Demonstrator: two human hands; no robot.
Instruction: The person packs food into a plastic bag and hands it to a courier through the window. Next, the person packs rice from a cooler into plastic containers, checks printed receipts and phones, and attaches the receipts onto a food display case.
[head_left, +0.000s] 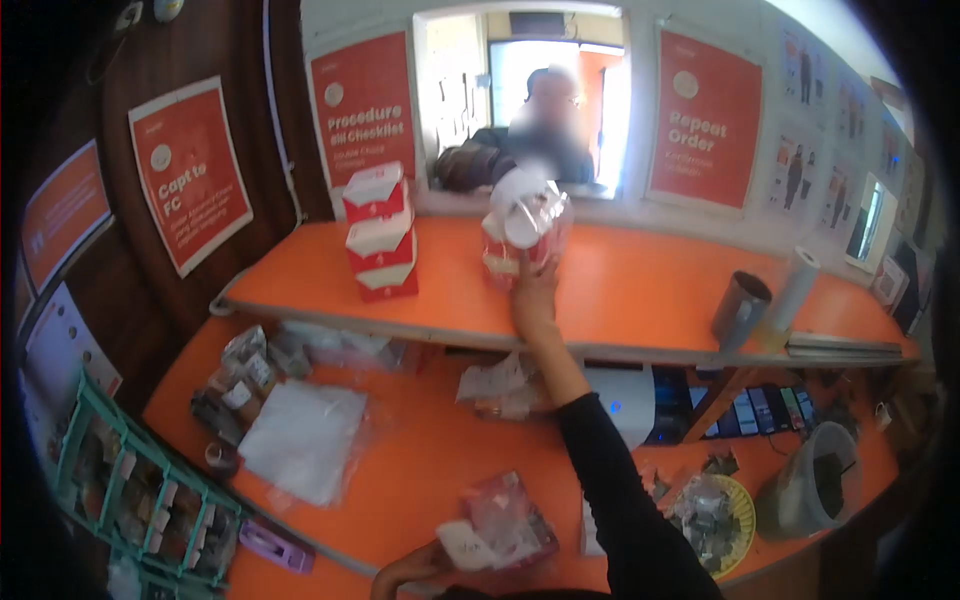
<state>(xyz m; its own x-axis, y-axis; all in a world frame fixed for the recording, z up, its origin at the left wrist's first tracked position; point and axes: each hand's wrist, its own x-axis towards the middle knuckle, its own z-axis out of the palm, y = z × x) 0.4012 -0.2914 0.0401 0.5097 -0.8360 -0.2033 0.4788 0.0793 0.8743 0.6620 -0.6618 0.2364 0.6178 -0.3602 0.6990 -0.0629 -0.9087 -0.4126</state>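
My right hand (537,300) is stretched forward over the raised orange shelf. Its fingers close on a clear plastic bag (553,212) with red-and-white printing or boxes inside and a round white lid or cup showing at the top. Low in the view, my left hand (415,567) holds the edge of a small white packet (467,545) with dark handwriting; some of its fingers are hidden. Against that packet lies a clear plastic bag with a red item (510,510) on the lower counter. To the left of my right hand stands a stack of red-and-white boxes (382,240).
Beyond a wall opening, a person (550,130) faces the shelf. A grey cup (742,308) and a white roll (795,285) stand right. Below are white plastic sheets (305,440), several phones (765,408), a yellow basket (745,515), a bin (815,480) and a green rack (125,490).
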